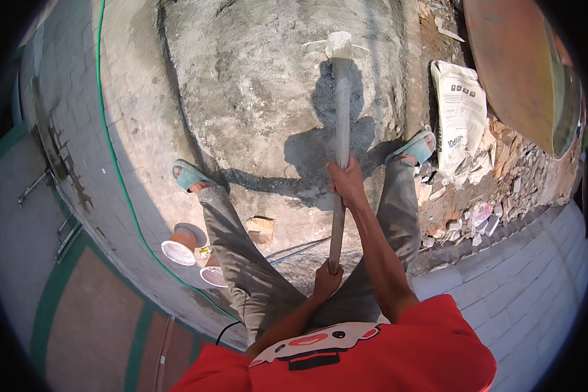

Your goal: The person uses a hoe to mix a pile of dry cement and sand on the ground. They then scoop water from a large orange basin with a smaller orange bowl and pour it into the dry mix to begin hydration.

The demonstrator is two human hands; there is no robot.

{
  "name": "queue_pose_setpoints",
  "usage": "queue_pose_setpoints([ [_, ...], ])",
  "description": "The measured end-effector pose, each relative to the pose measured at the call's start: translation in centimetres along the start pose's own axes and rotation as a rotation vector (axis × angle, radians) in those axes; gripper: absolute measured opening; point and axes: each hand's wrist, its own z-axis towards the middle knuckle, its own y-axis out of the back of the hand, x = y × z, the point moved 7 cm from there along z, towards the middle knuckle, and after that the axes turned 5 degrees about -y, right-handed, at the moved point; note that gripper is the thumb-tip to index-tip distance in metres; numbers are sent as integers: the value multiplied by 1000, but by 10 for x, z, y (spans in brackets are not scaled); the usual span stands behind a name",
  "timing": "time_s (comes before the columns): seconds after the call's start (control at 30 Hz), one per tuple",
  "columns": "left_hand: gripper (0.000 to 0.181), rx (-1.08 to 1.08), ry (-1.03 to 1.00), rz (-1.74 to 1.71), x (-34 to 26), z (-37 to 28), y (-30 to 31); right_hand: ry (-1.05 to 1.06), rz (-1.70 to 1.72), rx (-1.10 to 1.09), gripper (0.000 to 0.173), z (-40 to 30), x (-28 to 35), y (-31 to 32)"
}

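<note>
My right hand [348, 182] grips the middle of a long wooden handle [342, 108]. Lower down, close to my body, my left hand [329, 281] is closed around the handle's near end. At its far end is a cement-caked hoe head [339, 45], with a thin edge sticking out on both sides. The head is over a broad grey bed of cement mix or mortar [255, 93]; whether it touches cannot be told. My feet, in pale green sandals, stand wide apart at the left and right of this bed.
A green hose [111, 142] runs along the left. Two buckets [179, 246] stand by my left leg. On the right lie a printed sack [459, 117], broken rubble [509, 191] and a large rusty curved metal body [514, 63]. A blue rod or cord [294, 256] lies between my legs.
</note>
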Motion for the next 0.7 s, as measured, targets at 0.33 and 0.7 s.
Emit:
queue_pose_setpoints([
  [0.33,19,-108,-284,-14,-127,169,80,309,131,102,14,118,189,-61],
  [0.7,22,-33,16,141,-26,59,58,-41,250,163,15,115,-33,-54],
])
